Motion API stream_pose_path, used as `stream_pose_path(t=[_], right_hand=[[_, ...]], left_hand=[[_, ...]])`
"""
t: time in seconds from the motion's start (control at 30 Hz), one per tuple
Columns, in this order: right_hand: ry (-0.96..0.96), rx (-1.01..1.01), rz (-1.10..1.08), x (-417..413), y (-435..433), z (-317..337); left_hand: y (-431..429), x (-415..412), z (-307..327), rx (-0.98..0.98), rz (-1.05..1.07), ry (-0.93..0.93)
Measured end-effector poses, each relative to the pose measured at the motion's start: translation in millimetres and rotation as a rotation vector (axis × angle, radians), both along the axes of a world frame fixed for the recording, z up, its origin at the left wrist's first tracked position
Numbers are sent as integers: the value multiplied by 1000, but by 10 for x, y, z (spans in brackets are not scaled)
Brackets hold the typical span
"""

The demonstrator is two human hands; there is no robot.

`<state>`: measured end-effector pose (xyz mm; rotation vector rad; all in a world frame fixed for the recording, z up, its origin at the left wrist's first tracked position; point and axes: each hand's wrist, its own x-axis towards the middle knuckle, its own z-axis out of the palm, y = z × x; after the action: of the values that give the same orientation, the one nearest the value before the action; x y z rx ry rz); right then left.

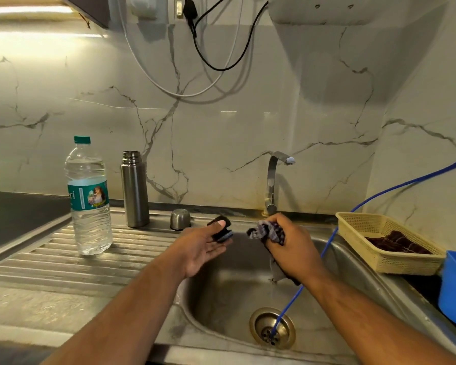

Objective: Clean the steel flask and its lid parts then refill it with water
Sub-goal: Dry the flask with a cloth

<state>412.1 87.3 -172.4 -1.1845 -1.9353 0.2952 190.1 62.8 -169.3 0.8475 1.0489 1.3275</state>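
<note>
Head view: left hand (206, 245) pinches the black stopper (221, 229) under its thumb over the sink (221, 299). Right hand (291, 248) grips a bunched cloth (267, 231) beside it. The steel flask (134, 191) stands open, far left. Judged risk: wiping against so light a pinch may drop the stopper.

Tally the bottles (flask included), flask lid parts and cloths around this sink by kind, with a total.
Bottles: 2, steel flask, plastic water bottle.
Lid parts: 2, steel cap, black lid part.
Cloths: 2, checked cloth, dark cloth.
Total: 6.
</note>
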Motion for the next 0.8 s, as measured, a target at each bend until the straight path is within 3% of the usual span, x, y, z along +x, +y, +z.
stream_pose_path(t=[0.13,0.27,0.3,0.43,0.53,0.63,0.8], right_hand=[[17,-3,67,-150,-32,-1],[-82,-11,131,-259,-62,-49],[-110,-17,142,-273,-66,-65],[-165,-15,153,-302,-61,-87],[-207,-11,164,-317,-50,-106],[-226,-11,169,-323,-23,-126],[-223,-18,150,-312,40,-151]], left_hand=[[53,-202,-70,-53,204,324],[238,-614,-35,-53,381,392],[292,-717,-19,-42,412,477],[436,-1066,66,-52,551,1107],[562,-1293,75,-26,510,1327],[662,-1436,60,-52,439,1484],[725,-1514,18,-105,459,1532]])
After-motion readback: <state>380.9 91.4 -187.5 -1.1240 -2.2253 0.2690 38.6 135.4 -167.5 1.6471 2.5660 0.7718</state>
